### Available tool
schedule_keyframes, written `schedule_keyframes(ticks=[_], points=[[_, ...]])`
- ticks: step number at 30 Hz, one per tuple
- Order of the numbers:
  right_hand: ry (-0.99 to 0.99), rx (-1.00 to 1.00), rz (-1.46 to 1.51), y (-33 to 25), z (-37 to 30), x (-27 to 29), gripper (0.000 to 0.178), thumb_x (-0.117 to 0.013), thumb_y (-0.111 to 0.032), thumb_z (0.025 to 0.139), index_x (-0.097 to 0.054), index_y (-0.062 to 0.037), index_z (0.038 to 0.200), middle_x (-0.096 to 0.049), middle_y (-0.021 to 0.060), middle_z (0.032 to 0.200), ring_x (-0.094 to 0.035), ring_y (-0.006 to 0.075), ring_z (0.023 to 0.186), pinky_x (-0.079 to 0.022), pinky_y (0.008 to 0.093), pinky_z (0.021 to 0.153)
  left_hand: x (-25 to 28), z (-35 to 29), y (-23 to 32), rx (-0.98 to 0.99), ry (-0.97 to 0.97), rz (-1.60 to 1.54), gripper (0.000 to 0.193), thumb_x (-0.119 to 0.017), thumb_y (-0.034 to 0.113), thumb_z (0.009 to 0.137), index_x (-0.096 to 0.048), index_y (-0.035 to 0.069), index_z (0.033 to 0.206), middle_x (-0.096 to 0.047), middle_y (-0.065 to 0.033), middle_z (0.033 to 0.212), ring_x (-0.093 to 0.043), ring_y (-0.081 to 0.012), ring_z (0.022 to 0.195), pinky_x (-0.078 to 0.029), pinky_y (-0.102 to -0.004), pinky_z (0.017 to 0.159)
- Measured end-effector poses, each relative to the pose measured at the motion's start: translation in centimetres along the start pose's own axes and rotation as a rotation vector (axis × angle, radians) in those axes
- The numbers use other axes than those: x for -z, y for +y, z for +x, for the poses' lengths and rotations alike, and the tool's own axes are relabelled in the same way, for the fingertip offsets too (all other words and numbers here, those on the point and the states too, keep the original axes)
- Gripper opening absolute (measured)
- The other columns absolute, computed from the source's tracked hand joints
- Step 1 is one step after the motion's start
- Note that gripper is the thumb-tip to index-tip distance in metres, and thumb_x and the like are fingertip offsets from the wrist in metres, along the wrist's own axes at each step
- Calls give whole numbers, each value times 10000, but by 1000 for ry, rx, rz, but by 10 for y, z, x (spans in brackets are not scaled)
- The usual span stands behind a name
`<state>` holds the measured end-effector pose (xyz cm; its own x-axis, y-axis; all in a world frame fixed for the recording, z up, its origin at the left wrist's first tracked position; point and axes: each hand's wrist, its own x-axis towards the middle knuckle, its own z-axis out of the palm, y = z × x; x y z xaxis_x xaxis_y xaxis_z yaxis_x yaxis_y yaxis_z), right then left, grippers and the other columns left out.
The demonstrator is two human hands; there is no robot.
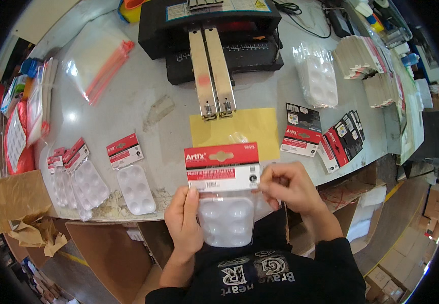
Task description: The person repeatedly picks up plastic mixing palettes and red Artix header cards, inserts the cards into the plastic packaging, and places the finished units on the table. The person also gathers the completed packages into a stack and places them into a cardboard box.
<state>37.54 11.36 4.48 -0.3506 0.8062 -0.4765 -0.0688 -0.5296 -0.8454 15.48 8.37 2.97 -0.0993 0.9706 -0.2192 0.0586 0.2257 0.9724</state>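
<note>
The card (222, 169) is pinched by the left hand (184, 220); grip by the right hand (291, 190) is unclear; creasing is risked by tugging.

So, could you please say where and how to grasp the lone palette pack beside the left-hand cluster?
Probably pinch the white palette across its long sides, coming from the front edge of the table: its free end faces there, and its moulded body looks easier to grip than the thin card.
</note>
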Motion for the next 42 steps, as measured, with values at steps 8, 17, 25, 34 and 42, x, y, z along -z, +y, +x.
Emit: schedule_keyframes(ticks=[8, 17, 25, 34, 42], points=[[315, 100, 170, 29, 89, 10, 153, -603, -131, 874, -624, 4, 805, -557, 21, 635, -493, 69, 492, -372, 201, 431, -17, 93, -37, 26, 51, 31, 300, -470, 215, 979, -557, 18, 770, -518, 30, 703, -409, -37, 661, -335, -214, 592], [484, 341, -317, 37, 103, 17, 196, -581, -130, 910, -613, 35, 808, -578, 41, 653, -528, 120, 501, -417, 258, 467, -22, 103, -57, 30, 76, -10, 306, -481, 228, 976, -606, 23, 785, -550, 36, 681, -433, -33, 620, -348, -196, 570], [519, 462, -1322, 32, 28, 93, 454, -647, -143, 811, -465, -46, 1216, -490, 158, 1279, -509, 337, 1120, -442, 372, 826, 121, 85, -22, 280, 335, -54, 225, -533, 164, 914, -628, -22, 999, -624, -146, 962, -585, -317, 950, -436, -397, 853], [404, 101, -1581, 37, 30, 104, 948, -792, -387, 640, -316, -149, 1425, -339, 156, 1463, -361, 297, 1335, -310, 482, 972, 9, 54, -61, 2, 60, 430, 201, -637, 210, 872, -563, 24, 889, -564, -89, 883, -545, -187, 798, -438, -312, 739], [530, 306, -985, -3, 20, 70, 430, -762, -218, 748, -599, -69, 1117, -680, 107, 853, -644, 158, 808, -466, 310, 752, -13, 38, -10, 70, -17, -498, 131, -546, 127, 944, -572, 3, 911, -677, -160, 975, -612, -149, 837, -480, -282, 797]])
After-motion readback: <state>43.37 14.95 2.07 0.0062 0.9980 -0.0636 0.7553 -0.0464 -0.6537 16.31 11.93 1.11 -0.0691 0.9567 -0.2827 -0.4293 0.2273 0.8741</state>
